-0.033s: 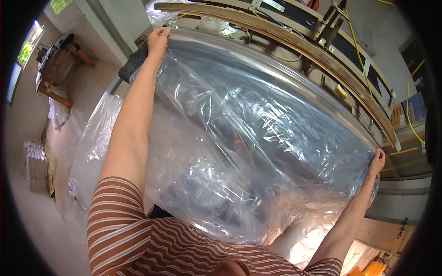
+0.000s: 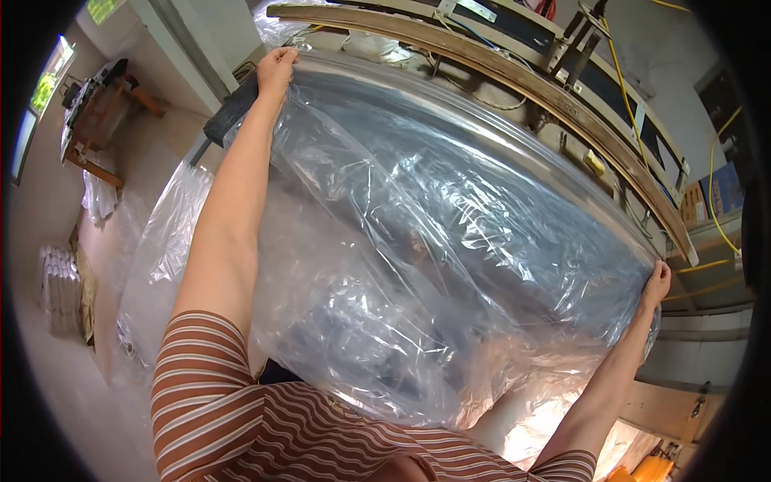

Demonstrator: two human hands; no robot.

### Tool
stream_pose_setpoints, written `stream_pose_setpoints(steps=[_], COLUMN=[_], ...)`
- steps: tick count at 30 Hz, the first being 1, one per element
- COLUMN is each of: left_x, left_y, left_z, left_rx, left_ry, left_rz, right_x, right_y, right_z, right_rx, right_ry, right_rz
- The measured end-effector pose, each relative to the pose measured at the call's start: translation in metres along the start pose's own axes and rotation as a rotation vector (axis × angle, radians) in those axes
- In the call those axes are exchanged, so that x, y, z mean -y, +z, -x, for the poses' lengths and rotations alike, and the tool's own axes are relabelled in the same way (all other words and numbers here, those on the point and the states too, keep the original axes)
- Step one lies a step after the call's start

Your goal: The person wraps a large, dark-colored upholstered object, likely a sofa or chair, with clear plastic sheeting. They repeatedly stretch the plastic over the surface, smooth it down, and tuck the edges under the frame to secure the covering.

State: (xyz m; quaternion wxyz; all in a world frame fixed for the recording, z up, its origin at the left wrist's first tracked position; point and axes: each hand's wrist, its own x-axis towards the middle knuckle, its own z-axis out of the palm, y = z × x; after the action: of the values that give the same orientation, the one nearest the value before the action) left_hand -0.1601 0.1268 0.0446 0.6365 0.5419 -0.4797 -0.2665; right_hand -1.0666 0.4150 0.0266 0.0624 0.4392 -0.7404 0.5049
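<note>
A wide sheet of clear plastic film [image 2: 450,225] stretches between my two hands, its far edge taut and the rest draping in wrinkles toward my body. At the far left, my left hand [image 2: 277,71] is closed on one corner of that edge. My right hand [image 2: 657,283] pinches the other end at the right. Both arms are spread wide. Just beyond the taut edge runs the long wooden bar [image 2: 482,52] of a machine; the film's edge lies close along it. Whether the film touches the machine I cannot tell.
Yellow hoses [image 2: 622,88] hang by the machine's frame at the right. A dark block-like part [image 2: 229,112] sits beside my left forearm. On the left are a wooden table [image 2: 100,136] and a stack of folded plastic [image 2: 60,289]. Orange objects [image 2: 652,468] lie at the lower right.
The film's folds have shifted slightly around its middle. Both hands keep their hold, practically in place.
</note>
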Motion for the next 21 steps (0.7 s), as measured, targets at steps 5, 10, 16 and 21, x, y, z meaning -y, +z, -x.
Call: stream_pose_setpoints(steps=[5,10,16,21], left_x=[-0.003,-0.007,0.011,0.001], left_y=[0.021,0.028,0.013,0.000], left_z=[-0.008,-0.010,-0.037,-0.037], left_rx=[-0.003,-0.060,-0.079,-0.253], left_ry=[0.020,0.063,-0.063,-0.282], left_rz=[-0.069,-0.300,-0.484,0.400], right_x=[-0.003,-0.012,-0.021,0.002], right_y=[0.000,0.002,-0.001,-0.009], right_z=[-0.012,-0.019,-0.028,-0.025], right_rx=[-0.001,-0.028,-0.182,-0.111], right_ry=[0.002,0.057,-0.053,0.115], right_rz=[0.042,0.055,0.365,0.123])
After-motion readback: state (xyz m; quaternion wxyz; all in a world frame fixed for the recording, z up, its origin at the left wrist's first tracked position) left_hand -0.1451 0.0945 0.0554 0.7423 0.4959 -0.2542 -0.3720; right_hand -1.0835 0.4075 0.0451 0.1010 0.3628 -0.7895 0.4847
